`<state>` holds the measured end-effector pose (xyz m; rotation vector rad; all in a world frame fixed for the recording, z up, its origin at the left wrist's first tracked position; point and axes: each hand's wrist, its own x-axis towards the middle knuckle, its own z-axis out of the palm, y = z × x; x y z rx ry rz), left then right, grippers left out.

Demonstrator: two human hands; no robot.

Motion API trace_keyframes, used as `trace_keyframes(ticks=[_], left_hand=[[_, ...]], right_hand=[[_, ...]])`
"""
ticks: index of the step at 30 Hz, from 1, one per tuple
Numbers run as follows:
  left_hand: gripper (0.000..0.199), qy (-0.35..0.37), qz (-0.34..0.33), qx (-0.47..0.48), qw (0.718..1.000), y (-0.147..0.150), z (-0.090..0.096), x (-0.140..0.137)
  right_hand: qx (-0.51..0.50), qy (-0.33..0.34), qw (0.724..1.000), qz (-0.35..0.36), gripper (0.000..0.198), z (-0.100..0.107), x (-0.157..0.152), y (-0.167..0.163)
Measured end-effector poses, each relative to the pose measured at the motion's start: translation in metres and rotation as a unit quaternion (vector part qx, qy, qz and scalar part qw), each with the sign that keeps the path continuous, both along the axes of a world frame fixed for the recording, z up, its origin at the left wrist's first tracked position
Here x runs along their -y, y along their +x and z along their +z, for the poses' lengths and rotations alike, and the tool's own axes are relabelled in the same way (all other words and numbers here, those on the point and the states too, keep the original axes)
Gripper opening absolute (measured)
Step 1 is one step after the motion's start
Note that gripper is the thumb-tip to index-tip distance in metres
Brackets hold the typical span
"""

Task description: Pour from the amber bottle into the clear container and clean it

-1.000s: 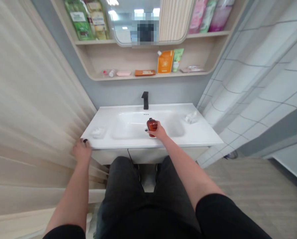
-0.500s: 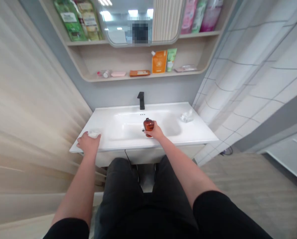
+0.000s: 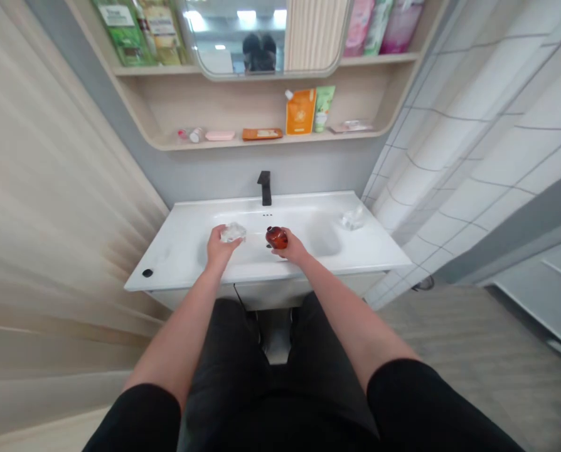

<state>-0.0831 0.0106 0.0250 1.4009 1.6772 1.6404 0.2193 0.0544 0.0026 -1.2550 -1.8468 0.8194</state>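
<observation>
My left hand [image 3: 219, 251] is closed around a clear, glassy object [image 3: 234, 232], held over the left part of the white sink [image 3: 256, 256]; its exact kind is hard to make out. In my right hand [image 3: 293, 247] is a brown bottle [image 3: 275, 237] with no cap on its dark neck. The bottle tilts to the left over the middle of the basin, its mouth pointing up and toward the clear object. A gap separates the two things. On the counter's left end lies a small round black cap [image 3: 147, 273].
A black faucet [image 3: 265, 188] stands behind the basin. Crumpled clear plastic [image 3: 352, 218] lies on the counter's right side. Above, a shelf [image 3: 167, 143] holds an orange pouch [image 3: 300, 112], a green tube [image 3: 323, 109] and small items, below a mirror [image 3: 243, 37].
My left hand has moved right from the counter's left end, carrying the clear object over the basin and uncovering the black cap. The brown bottle has tipped further left in my right hand.
</observation>
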Motion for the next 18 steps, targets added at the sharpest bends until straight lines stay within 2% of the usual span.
trace_keyframes(ticks=[3, 7, 18], left_hand=[[0.069, -0.01, -0.005, -0.039, 0.999, 0.025, 0.002, -0.011], [0.067, -0.012, -0.038, -0.071, 0.997, 0.04, -0.002, -0.02], [0.066, -0.005, -0.059, -0.117, 0.991, 0.037, -0.021, -0.028]], right_hand=[[0.009, -0.005, 1.0, 0.004, 0.094, -0.002, -0.002, -0.001], [0.03, -0.008, 1.0, 0.001, 0.093, -0.005, -0.006, -0.002], [0.082, 0.001, 0.997, 0.006, 0.091, -0.007, -0.005, -0.005]])
